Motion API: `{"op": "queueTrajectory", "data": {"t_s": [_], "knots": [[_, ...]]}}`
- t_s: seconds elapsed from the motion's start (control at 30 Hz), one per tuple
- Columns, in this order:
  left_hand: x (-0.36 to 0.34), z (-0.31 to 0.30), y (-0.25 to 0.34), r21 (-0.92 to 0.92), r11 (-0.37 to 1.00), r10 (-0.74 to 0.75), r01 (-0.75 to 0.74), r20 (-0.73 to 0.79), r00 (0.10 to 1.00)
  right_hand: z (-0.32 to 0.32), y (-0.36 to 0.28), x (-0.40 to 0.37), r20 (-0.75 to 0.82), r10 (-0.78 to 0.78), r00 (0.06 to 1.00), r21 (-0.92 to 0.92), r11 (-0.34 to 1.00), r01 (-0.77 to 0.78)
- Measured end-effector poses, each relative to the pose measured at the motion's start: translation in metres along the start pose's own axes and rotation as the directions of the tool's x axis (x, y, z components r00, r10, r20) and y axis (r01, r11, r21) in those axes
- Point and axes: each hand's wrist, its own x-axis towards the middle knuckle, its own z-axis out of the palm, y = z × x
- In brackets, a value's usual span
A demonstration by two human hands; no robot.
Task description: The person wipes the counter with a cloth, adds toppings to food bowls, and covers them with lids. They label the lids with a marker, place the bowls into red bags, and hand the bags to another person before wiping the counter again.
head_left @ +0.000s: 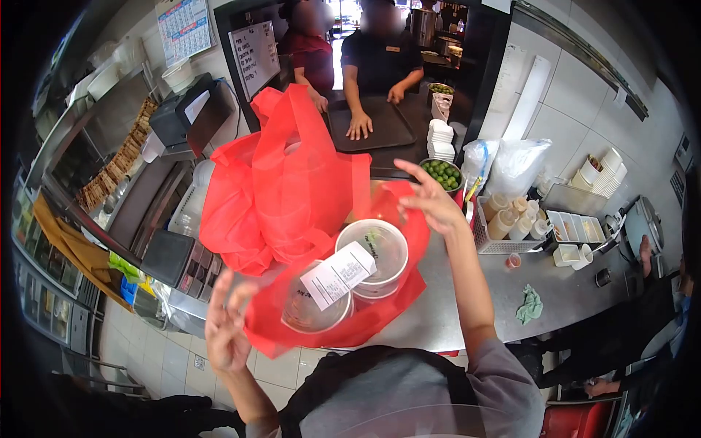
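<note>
An open red fabric bag point(406, 290) stands on the steel counter in front of me. Inside it sit two lidded round tubs, one at the left point(303, 312) and one at the right point(387, 252). A printed receipt point(337, 275) lies across their lids. My left hand point(228, 325), slightly blurred, is beside the bag's left edge with fingers apart. At the far right rim, my right hand point(432, 203) has its fingers spread, fingertips right by the red fabric. Behind the open bag stands a fuller red bag point(281, 190) with its handles up.
Two people stand beyond the pass window, one hand point(359, 125) on a dark tray point(387, 135). Right of the bags are a bowl of green limes point(442, 174), a basket of sauce bottles point(504, 225) and a green cloth point(530, 304). Another person's arm shows at far right.
</note>
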Motion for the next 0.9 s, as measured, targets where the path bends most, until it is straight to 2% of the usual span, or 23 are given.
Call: {"op": "queueTrajectory", "data": {"t_s": [0.03,0.13,0.17,0.23,0.27,0.33,0.37,0.4,0.43,0.47,0.53,0.57,0.6,0.67,0.7,0.8,0.83,0.9], "knots": [[0.009,0.007,0.002,-0.013,1.0,0.025,-0.025,0.043,0.999,0.007,-0.006,0.005,0.022,0.044,0.999,0.041,0.998,-0.045],[0.032,0.03,0.01,-0.019,0.962,0.271,-0.271,0.084,0.959,0.028,-0.043,0.011,0.102,0.023,0.995,0.117,0.993,-0.035],[0.043,0.04,0.014,-0.002,0.956,0.291,-0.292,0.088,0.953,0.026,-0.056,0.015,0.122,-0.079,0.989,0.077,0.995,0.07],[0.063,0.06,0.018,0.03,0.943,0.327,-0.33,0.084,0.941,0.033,-0.086,0.021,0.12,-0.163,0.979,0.129,0.981,0.148],[0.074,0.068,0.012,-0.025,0.957,0.29,-0.289,0.164,0.943,0.045,-0.101,0.024,0.103,-0.206,0.973,0.147,0.971,0.19],[0.096,0.088,-0.002,-0.118,0.974,0.221,-0.192,0.338,0.915,0.062,-0.12,0.027,0.262,-0.211,0.942,0.076,0.977,0.197],[0.103,0.099,-0.006,-0.131,0.963,0.269,-0.237,0.361,0.893,0.068,-0.126,0.03,0.339,-0.207,0.918,0.038,0.978,0.206],[0.108,0.11,-0.007,-0.147,0.948,0.319,-0.283,0.383,0.867,0.074,-0.127,0.029,0.486,-0.291,0.824,-0.074,0.926,0.371],[0.112,0.12,-0.009,-0.164,0.93,0.368,-0.33,0.402,0.838,0.084,-0.13,0.022,0.524,-0.235,0.819,-0.234,0.885,0.403],[0.117,0.129,-0.012,-0.145,0.925,0.381,-0.352,0.362,0.851,0.094,-0.129,0.014,0.553,-0.172,0.815,-0.383,0.817,0.432],[0.125,0.14,-0.015,-0.104,0.912,0.409,-0.396,0.273,0.87,0.101,-0.092,0.017,0.685,-0.24,0.688,-0.284,0.782,0.555],[0.132,0.134,-0.018,-0.083,0.89,0.445,-0.448,0.369,0.816,0.109,-0.072,0.009,0.66,-0.213,0.72,-0.34,0.77,0.539],[0.136,0.134,-0.021,-0.035,0.861,0.477,-0.507,0.399,0.783,0.118,-0.056,-0.001,0.633,-0.189,0.75,-0.395,0.755,0.524],[0.143,0.136,-0.028,0.064,0.786,0.522,-0.615,0.464,0.716,0.135,-0.042,-0.009,0.756,0.037,0.653,-0.356,0.861,0.364],[0.147,0.129,-0.027,0.116,0.793,0.489,-0.598,0.466,0.738,0.143,-0.04,-0.016,0.68,-0.099,0.726,-0.372,0.807,0.458],[0.131,0.118,-0.007,0.094,0.885,0.401,-0.457,0.346,0.848,0.128,-0.062,-0.012,0.419,-0.227,0.879,-0.5,0.751,0.432],[0.12,0.103,-0.003,0.173,0.884,0.331,-0.435,0.428,0.841,0.119,-0.063,-0.015,0.322,-0.372,0.87,-0.509,0.707,0.491],[0.1,0.096,-0.003,0.436,0.784,0.009,-0.443,0.705,0.709,0.096,-0.071,-0.026,0.268,-0.406,0.874,-0.459,0.744,0.486]]}}
